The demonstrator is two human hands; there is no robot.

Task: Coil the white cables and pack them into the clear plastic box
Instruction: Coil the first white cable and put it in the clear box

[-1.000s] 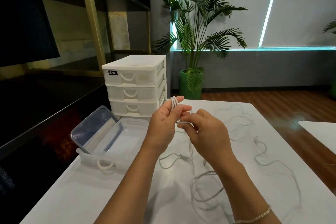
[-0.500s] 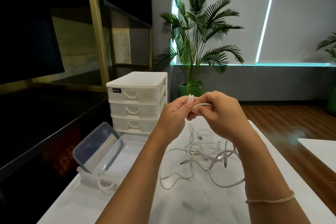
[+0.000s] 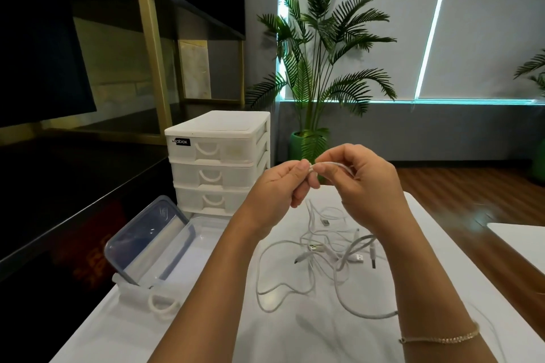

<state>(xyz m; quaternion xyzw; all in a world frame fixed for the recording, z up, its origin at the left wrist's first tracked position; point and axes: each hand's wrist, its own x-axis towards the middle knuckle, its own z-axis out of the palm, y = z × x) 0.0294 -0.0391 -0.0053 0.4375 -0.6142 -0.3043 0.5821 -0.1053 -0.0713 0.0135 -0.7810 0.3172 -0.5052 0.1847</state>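
Both hands are raised above the white table (image 3: 309,333). My left hand (image 3: 280,186) pinches a small folded bundle of white cable (image 3: 310,169) between thumb and fingers. My right hand (image 3: 362,183) grips the same cable's free strand (image 3: 339,164) just to the right of the bundle. Below the hands, several loose white cables (image 3: 324,253) with USB plugs lie tangled on the table. The clear plastic box (image 3: 188,242) stands open at the left, its lid (image 3: 144,233) leaning up behind it.
A white three-drawer organiser (image 3: 218,162) stands behind the clear box. A pulled-out white drawer (image 3: 147,298) with a loop handle sits at the table's left front. A potted palm (image 3: 318,74) stands beyond the table, and a second white table's corner (image 3: 519,244) shows at right.
Both hands rose from near the table to chest height with the cable bundle. The loose cables were drawn together into a tighter tangle under the hands. The view tilted upward.
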